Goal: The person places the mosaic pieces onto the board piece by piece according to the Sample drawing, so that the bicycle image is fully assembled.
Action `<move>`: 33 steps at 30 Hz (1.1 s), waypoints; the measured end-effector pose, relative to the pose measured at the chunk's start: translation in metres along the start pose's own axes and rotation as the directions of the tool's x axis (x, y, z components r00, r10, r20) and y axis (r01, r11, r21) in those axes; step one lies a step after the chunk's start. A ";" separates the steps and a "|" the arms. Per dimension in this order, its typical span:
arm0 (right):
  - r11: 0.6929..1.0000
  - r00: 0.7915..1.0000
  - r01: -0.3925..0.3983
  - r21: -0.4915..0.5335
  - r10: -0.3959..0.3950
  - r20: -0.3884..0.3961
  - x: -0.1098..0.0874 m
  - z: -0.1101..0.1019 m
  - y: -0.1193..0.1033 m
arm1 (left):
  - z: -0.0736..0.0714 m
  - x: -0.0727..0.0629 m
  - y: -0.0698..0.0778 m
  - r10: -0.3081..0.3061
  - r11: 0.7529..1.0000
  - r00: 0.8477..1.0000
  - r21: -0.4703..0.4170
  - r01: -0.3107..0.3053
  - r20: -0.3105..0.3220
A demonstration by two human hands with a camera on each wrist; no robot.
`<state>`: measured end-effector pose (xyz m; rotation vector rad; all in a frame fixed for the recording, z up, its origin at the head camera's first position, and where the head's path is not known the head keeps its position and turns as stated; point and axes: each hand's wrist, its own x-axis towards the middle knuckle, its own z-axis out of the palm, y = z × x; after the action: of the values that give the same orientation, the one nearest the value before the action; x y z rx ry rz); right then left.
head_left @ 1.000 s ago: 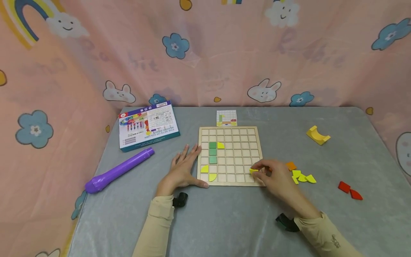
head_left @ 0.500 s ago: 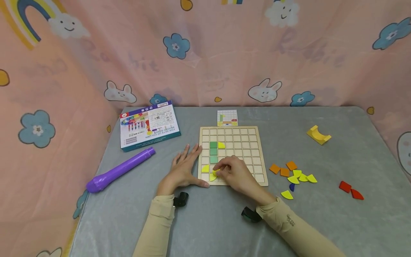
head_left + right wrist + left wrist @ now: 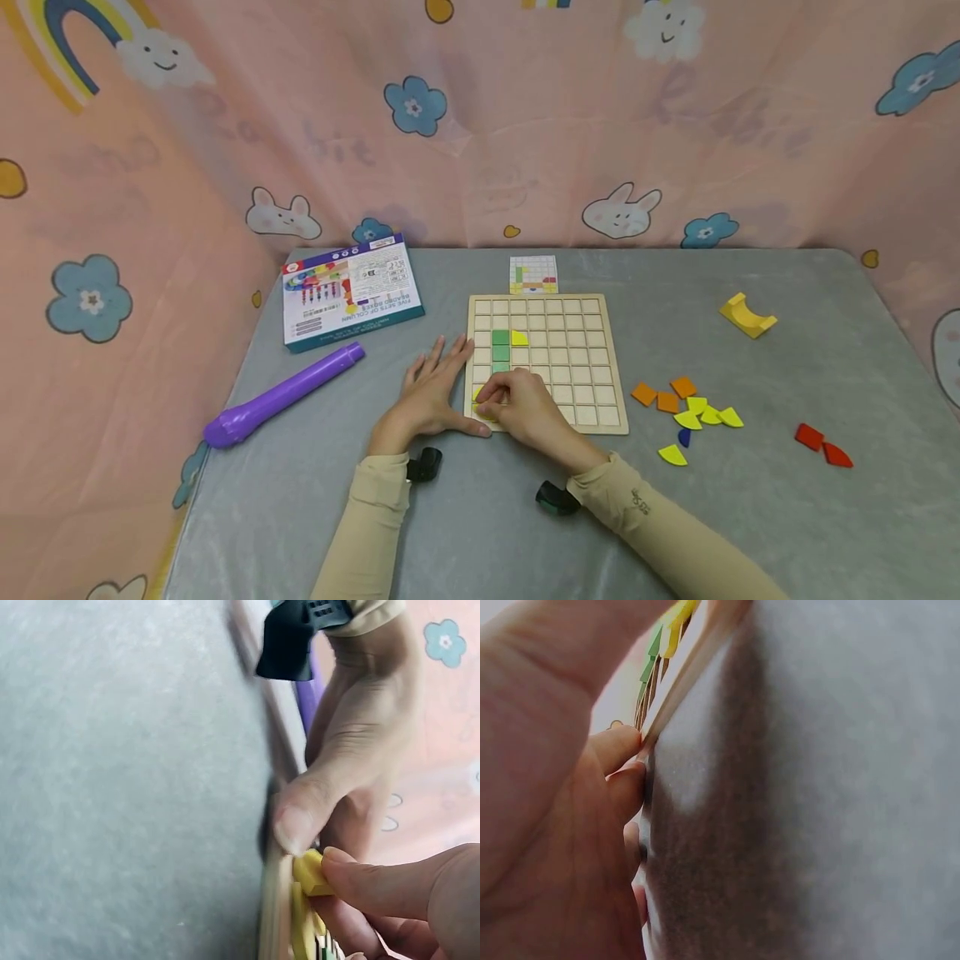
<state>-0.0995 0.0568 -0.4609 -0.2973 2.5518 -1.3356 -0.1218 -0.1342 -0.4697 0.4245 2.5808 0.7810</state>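
A wooden grid board [image 3: 558, 342] lies flat on the grey table. My left hand [image 3: 429, 402] rests along its left edge, fingers spread and thumb at the near left corner. Over that corner my right hand [image 3: 528, 410] pinches a small yellow tile [image 3: 313, 874] between thumb and fingers, just above the board; its full outline is hidden. Another yellow tile [image 3: 301, 922] lies beside it on the board. Green square tiles [image 3: 500, 337] form a column in the grid, partly covered by my right hand. To their right is a yellow quarter-round tile [image 3: 519, 338].
A printed grid card [image 3: 533, 275] touches the board's far side. Loose orange tiles [image 3: 643, 394], yellow tiles [image 3: 672, 455] and red tiles [image 3: 809, 437] lie to the right, with a yellow arch block [image 3: 747, 317] behind. A box [image 3: 352, 292] and purple stick [image 3: 285, 396] lie left.
My right hand has carried the yellow tile leftward across the board, from its right side to the near left corner. The left hand stays in place.
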 end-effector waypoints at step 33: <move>0.992 0.973 0.034 -0.120 -0.060 -0.223 -0.008 -0.054 0.032 | 0.002 0.002 -0.002 -0.005 1.000 1.000 -0.017 0.005 -0.001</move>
<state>-0.1103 0.1191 -0.4568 -0.2403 2.8340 -1.3075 -0.1231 -0.1343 -0.4735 0.4124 2.5737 0.8008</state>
